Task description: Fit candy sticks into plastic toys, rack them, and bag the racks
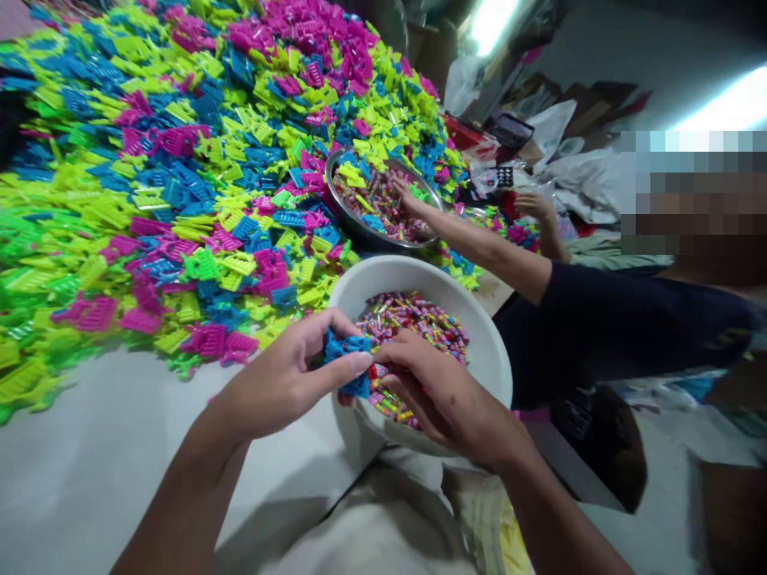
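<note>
My left hand (300, 375) is closed around a blue plastic toy piece (348, 361), thumb across its front. My right hand (435, 387) meets it from the right, fingers pinched together at the toy's right edge. A small red and white bit shows under those fingertips; whether it is held or lies in the bowl behind, I cannot tell. Both hands are over the near left rim of a white bowl (492, 351). Inside the bowl lie many small, brightly wrapped sweets (419, 311), partly hidden by my right hand.
A big heap of yellow, blue, pink and green plastic pieces (197, 184) covers the far table. Behind the white bowl stands a metal basin (353, 228) with similar sweets and some plastic pieces. A co-worker's hand (411, 200) reaches into it; the dark sleeve (599, 319) is at right.
</note>
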{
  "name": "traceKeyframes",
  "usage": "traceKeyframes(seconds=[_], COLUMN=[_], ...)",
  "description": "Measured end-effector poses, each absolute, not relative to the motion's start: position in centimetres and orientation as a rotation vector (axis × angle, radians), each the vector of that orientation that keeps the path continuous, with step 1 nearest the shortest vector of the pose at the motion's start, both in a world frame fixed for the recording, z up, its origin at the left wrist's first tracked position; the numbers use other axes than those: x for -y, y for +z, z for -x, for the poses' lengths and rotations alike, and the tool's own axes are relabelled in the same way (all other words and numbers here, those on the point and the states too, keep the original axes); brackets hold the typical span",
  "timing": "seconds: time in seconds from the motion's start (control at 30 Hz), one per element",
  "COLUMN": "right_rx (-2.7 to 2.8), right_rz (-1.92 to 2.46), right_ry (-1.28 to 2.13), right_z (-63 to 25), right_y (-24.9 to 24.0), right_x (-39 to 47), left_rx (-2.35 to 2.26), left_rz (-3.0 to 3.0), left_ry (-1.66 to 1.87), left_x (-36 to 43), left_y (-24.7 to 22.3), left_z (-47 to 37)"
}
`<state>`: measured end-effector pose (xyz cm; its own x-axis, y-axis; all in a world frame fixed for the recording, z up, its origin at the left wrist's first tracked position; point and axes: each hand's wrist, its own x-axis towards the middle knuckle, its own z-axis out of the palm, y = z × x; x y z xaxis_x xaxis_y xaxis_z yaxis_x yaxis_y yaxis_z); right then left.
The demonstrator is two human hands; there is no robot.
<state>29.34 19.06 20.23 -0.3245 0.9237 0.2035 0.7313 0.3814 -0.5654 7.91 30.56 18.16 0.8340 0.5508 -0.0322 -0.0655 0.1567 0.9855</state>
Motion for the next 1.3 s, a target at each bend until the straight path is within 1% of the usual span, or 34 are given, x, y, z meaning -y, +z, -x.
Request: traceKeyframes(seconds=[0.17,0.4,0.53,0.63,0.8,0.87,0.93,1.0,1.03,1.07,1.17,1.23,1.3], right_rx=[2.232,2.354,2.413,2.382,2.296,2.292,2.319,2.371,2.392,2.401,2.322,2.215,2.132], right_rz=[1.465,1.500,1.602,1.662,1.603,1.570,1.515,1.464,1.448,1.444,1.497,1.590,1.701], right_ry=[0.510,0.366,0.298,0.247,0.184,0.136,0.135,0.200,0.240,0.280,0.316,0.313,0.343], right_z=[-29.3,-29.1,-28.9,-28.6,-27.6,-26.7,-25.5,-24.4,-24.1,-24.0,-25.4,-27.3,-29.3], right_y=[20.8,21.1,20.9,20.7,20.1,19.5,18.8,18.2,18.1,18.0,18.4,18.8,18.9], right_x=[-19.1,-18.9,-18.9,-19.0,-19.8,-20.4,-21.0,-21.7,-22.0,-22.2,-22.5,-22.4,-22.3], left_rx=[-0.452,-0.493,-0.502,-0.567,-0.607,-0.729,-1.068,-1.558,-1.667,-1.690,-1.739,-1.736,-1.703], left_rz=[-1.380,-1.411,-1.396,-1.399,-1.526,-1.689,-1.875,-2.024,-2.090,-2.157,-2.189,-2.174,-2.213], left_ry=[0.454,0.439,0.450,0.489,0.500,0.538,0.583,0.468,0.340,0.223,0.018,-0.028,0.021], left_x=[-30.5,-30.4,-30.4,-30.4,-31.5,-32.9,-34.8,-36.9,-37.8,-38.7,-40.2,-40.4,-40.3], left_y=[18.2,18.2,17.9,17.3,17.4,17.5,16.9,15.2,14.0,12.7,9.1,8.1,8.0], left_z=[-7.6,-7.9,-8.2,-8.4,-7.2,-5.4,-2.7,0.4,1.8,3.1,5.5,6.0,6.0])
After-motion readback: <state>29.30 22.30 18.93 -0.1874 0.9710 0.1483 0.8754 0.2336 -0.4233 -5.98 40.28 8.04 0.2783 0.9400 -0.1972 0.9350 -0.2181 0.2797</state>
